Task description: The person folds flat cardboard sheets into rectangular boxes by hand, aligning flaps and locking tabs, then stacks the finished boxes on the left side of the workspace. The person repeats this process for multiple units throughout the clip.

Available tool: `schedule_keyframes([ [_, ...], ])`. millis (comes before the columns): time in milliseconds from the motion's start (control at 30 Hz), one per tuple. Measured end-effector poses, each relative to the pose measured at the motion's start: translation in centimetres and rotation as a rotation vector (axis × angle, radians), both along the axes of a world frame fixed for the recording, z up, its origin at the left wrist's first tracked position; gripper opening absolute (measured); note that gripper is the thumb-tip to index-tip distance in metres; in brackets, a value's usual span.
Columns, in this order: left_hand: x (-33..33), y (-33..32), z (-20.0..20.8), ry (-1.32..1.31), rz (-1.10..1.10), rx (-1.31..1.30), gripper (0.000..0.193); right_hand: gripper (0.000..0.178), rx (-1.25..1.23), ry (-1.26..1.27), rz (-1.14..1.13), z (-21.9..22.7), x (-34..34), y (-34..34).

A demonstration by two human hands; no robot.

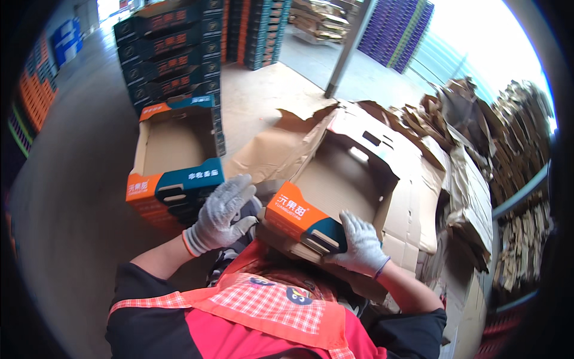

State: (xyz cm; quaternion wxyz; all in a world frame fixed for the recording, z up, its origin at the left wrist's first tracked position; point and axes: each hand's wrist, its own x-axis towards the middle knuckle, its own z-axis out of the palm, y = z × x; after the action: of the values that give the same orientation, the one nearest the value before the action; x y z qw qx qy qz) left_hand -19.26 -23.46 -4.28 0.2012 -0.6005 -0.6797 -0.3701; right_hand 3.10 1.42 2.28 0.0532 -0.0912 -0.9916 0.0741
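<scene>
An orange and dark teal cardboard box (288,210), open on top with a bare brown inside, lies in front of me on flattened cardboard. My right hand (359,245), in a grey-white knit glove, grips its near right corner, fingers over the wall and thumb lower outside. My left hand (220,214), gloved alike, hovers left of this box with its fingers apart and nothing in it. Just beyond the left hand, a similar open box (179,140) tops a low stack at the left.
A tall stack of dark teal boxes (170,54) stands behind the low stack. Flattened cardboard sheets (472,197) are heaped at the right. A metal post (350,51) rises at the back, near purple stacked crates (394,30). Orange crates (37,90) line the far left.
</scene>
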Motion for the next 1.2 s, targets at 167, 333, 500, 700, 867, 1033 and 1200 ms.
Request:
schedule_keyframes([
  [167, -3.0, -9.7, -4.5, 0.032, 0.63, -0.124, 0.091, 0.091, -0.006, -0.066, -0.075, -2.2, -3.7, 0.2],
  [333, -4.7, -11.4, -6.3, -0.047, 0.623, -0.561, 0.075, 0.089, -0.127, 0.157, 0.292, 3.9, -10.3, -3.8],
  [500, -4.3, -10.6, -6.8, -0.054, 0.576, -0.344, 0.063, 0.092, -0.083, 0.168, 0.693, 6.5, -20.8, -10.0],
  [700, -4.5, -9.4, -5.1, 0.026, 0.705, -0.504, 0.049, 0.08, -0.069, -0.232, 0.706, 3.5, -32.9, -17.4],
  [867, -1.0, -9.4, -2.1, -0.017, 0.281, -0.229, 0.031, 0.082, -0.052, 0.095, 0.742, -2.1, -33.3, -17.6],
  [1033, 3.4, -3.9, -2.4, -0.235, -0.216, -0.212, 0.028, 0.076, -0.287, 0.537, 0.801, -4.6, -25.3, -12.8],
  [1200, 1.9, 5.1, -6.2, -0.478, -0.181, -0.198, 0.037, 0.063, -0.351, 0.441, 0.239, -10.9, -10.3, 1.2],
])
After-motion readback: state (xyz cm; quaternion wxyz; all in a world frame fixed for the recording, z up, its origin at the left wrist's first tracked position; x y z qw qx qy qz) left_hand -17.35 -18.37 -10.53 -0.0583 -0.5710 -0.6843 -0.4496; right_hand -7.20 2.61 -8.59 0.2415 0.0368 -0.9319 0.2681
